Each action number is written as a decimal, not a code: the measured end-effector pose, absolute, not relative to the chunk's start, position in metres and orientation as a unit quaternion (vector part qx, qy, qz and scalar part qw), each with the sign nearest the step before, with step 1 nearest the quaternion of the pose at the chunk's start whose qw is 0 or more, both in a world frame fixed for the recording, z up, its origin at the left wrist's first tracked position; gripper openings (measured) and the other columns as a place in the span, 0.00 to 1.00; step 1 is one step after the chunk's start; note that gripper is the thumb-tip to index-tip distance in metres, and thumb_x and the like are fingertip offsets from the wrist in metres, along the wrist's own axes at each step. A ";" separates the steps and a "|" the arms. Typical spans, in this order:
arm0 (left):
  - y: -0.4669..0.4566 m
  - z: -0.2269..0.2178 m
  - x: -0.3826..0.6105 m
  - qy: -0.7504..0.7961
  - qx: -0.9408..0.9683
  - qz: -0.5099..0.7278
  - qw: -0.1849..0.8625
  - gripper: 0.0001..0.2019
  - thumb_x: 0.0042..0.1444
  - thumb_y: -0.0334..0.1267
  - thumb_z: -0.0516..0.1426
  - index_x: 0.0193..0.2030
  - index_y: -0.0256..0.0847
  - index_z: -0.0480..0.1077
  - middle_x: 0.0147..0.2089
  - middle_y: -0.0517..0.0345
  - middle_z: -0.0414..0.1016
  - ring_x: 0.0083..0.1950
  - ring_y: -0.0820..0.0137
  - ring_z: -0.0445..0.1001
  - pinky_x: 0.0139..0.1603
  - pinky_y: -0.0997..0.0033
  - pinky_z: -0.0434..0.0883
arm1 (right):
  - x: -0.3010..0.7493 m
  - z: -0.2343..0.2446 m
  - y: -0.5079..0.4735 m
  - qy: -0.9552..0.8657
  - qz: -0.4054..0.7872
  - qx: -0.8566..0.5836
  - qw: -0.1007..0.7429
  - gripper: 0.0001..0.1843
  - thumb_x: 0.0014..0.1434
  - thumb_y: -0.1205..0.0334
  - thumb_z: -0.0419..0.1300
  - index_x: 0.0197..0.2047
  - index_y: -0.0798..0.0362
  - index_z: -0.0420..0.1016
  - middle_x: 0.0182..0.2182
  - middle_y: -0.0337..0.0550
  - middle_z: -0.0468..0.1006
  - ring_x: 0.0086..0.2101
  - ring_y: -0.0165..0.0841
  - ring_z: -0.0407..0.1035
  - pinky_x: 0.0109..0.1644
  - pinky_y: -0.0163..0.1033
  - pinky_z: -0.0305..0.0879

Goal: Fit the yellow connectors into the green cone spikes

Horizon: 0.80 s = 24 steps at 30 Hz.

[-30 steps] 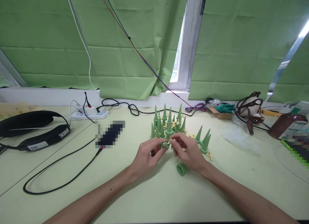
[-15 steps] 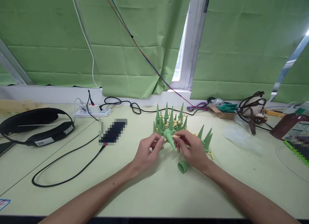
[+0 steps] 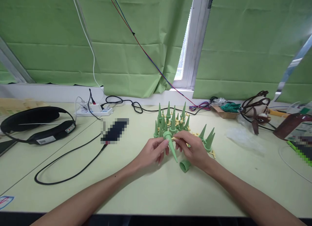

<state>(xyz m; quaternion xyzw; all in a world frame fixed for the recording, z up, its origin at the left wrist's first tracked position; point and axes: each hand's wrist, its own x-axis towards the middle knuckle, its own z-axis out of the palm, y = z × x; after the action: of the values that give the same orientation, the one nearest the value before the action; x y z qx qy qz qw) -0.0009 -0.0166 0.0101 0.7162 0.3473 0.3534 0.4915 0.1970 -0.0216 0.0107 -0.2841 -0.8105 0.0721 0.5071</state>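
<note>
Between my hands is a green plant watering spike (image 3: 172,150), its pointed end tilted down toward me and to the right. My left hand (image 3: 155,150) is closed round its wide end with thumb and fingers. The fingers of my right hand (image 3: 192,148) pinch a small yellow valve (image 3: 174,138) against the spike's side; whether it sits inside the spike I cannot tell. A short green threaded cap (image 3: 184,166) lies just below my right hand. Behind my hands several green spikes (image 3: 173,120) stand points up, with yellow valves among them. More spikes (image 3: 209,140) stand to the right.
A loose yellow valve (image 3: 213,154) lies right of the spikes. Clear plastic film (image 3: 243,140), a brown bottle (image 3: 290,127) and a small cardboard box (image 3: 223,112) are on the right. Leftward lie a black cable (image 3: 65,183), a pixelated dark device (image 3: 114,131), a black headset (image 3: 36,125) and a power strip (image 3: 95,112).
The held spike has turned more upright, its point now lower and nearer me. My left fingers have shifted round its wide end. The right hand keeps its pinch on the yellow valve.
</note>
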 end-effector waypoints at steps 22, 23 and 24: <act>-0.017 0.007 -0.003 0.342 0.809 0.385 0.283 0.10 0.63 0.42 0.56 0.46 0.39 0.70 0.27 0.63 0.66 0.26 0.77 0.59 0.26 0.77 0.59 | 0.196 0.010 -0.027 -0.818 0.058 -0.287 0.494 0.09 0.67 0.70 0.51 0.41 0.52 0.71 0.25 0.40 0.72 0.26 0.31 0.66 0.31 0.36 0.63; -0.016 0.006 -0.003 0.339 0.813 0.388 0.272 0.10 0.63 0.41 0.55 0.47 0.40 0.71 0.28 0.63 0.67 0.26 0.76 0.59 0.27 0.77 0.59 | 0.196 0.010 -0.028 -0.819 0.057 -0.286 0.494 0.09 0.67 0.70 0.51 0.41 0.52 0.71 0.26 0.40 0.72 0.26 0.31 0.66 0.31 0.36 0.63; -0.016 0.004 -0.003 0.337 0.816 0.391 0.261 0.10 0.64 0.40 0.55 0.48 0.40 0.71 0.28 0.63 0.67 0.27 0.76 0.59 0.27 0.77 0.59 | 0.196 0.010 -0.029 -0.819 0.056 -0.286 0.494 0.09 0.67 0.71 0.51 0.41 0.52 0.71 0.26 0.40 0.72 0.26 0.31 0.66 0.31 0.36 0.63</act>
<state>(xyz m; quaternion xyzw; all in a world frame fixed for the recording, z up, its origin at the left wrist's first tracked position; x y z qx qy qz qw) -0.0034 -0.0159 0.0043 0.8158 0.3372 0.3909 0.2607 0.1962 -0.0285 0.0102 -0.2858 -0.8190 0.0562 0.4944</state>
